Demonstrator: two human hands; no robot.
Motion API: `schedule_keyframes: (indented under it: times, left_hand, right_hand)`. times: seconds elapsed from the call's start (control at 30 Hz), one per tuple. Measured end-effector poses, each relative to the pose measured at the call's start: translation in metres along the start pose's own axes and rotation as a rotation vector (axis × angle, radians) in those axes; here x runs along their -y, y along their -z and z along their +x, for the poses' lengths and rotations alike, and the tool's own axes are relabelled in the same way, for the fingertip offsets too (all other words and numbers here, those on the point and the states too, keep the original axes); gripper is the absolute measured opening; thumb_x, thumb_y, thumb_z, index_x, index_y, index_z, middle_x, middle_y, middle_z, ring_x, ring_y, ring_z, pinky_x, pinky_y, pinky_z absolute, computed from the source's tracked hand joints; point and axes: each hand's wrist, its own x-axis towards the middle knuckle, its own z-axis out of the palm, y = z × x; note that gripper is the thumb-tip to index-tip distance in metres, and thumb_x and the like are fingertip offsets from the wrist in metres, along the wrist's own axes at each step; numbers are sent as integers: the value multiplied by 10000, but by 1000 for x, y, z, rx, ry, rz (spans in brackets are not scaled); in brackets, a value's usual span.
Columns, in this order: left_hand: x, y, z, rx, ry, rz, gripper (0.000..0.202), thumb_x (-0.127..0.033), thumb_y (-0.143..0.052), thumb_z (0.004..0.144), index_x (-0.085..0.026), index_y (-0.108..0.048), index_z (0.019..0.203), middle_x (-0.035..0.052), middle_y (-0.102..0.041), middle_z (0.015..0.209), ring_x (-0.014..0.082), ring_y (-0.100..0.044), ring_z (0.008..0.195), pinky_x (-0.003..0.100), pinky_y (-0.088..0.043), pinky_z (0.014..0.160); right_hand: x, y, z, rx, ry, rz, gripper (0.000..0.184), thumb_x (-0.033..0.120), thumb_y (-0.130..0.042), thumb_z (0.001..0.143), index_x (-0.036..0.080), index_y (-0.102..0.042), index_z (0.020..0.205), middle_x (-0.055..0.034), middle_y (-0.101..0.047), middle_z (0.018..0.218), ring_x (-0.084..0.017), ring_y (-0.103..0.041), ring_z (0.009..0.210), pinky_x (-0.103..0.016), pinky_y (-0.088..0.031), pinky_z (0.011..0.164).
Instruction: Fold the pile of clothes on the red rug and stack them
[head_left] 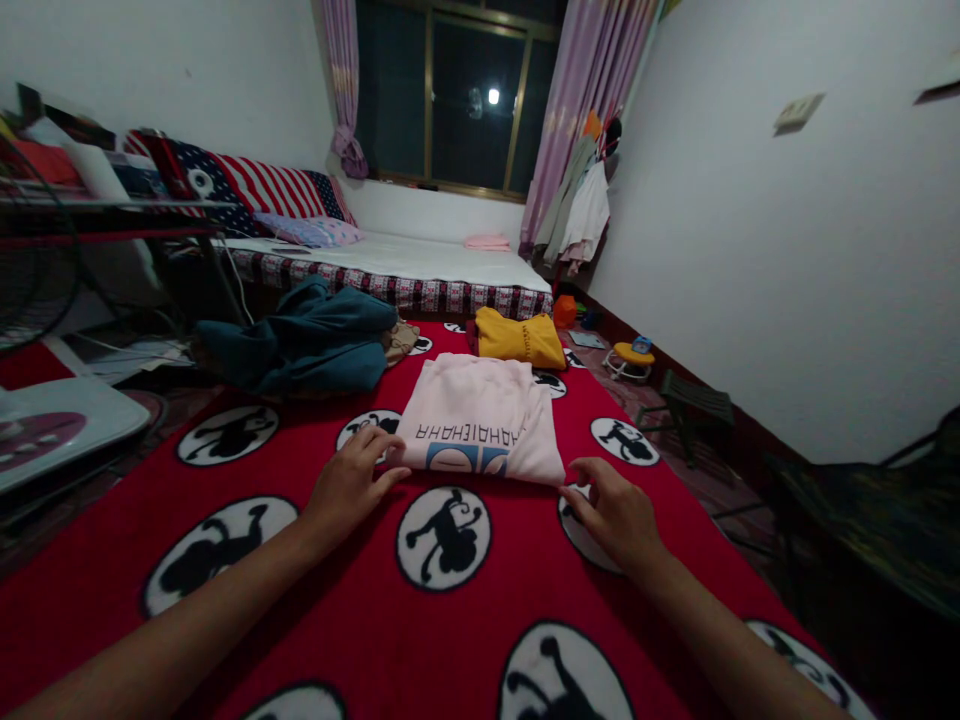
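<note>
A folded pale pink shirt [480,400] with dark lettering and a blue print lies flat on a red blanket [360,610] patterned with black monkeys in white circles. At the shirt's near left corner is my left hand [356,478], its thumb and fingers apart beside the cloth. My right hand [615,508] is by the near right corner, fingers curved and parted, with the fingertips close to the fabric edge. Whether the fingertips touch the cloth is hard to make out. Neither hand grips anything visible.
Behind the shirt sits a folded yellow garment [521,338]. A heap of dark teal clothing [307,335] rests at the far left of the blanket. Beyond stands a bed [420,255]. A folding stool [694,395] and a small yellow-topped stool [632,353] stand on the right.
</note>
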Motion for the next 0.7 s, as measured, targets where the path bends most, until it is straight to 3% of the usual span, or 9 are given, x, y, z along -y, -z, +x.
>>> schedule_keyframes:
  times: [0.07, 0.23, 0.43, 0.7]
  left_hand:
    - [1, -1, -1, -16, -89, 15, 181, -293, -581, 856, -202, -622, 1007, 66, -581, 1030, 231, -562, 964, 342, -476, 822]
    - [2, -5, 8, -64, -248, 168, 106, -219, -547, 877, -187, -645, 903, 78, -597, 989, 227, -555, 927, 342, -461, 815]
    - [6, 0, 15, 22, -365, 266, 137, -174, -512, 889, -181, -632, 823, 57, -630, 819, 206, -561, 808, 301, -435, 698]
    - [6, 18, 31, 103, -405, 351, 155, -162, -514, 885, -184, -617, 770, 65, -621, 832, 204, -540, 804, 293, -401, 659]
  right_hand:
    - [8, -4, -4, 8, 94, -101, 239, 304, -543, 889, 199, -576, 1101, -48, -652, 957, -161, -603, 708, -252, -345, 578]
    - [22, -15, 12, 64, 161, -304, 120, 199, -484, 912, 208, -603, 925, -35, -636, 904, -155, -596, 728, -261, -259, 554]
    - [14, -8, 29, 144, 257, -245, 110, 179, -506, 885, 202, -602, 837, -19, -637, 852, -136, -571, 710, -260, -241, 570]
    - [-6, 8, 40, 134, 460, -240, 242, 168, -425, 910, 181, -615, 760, -32, -589, 768, -126, -487, 650, -261, -248, 590]
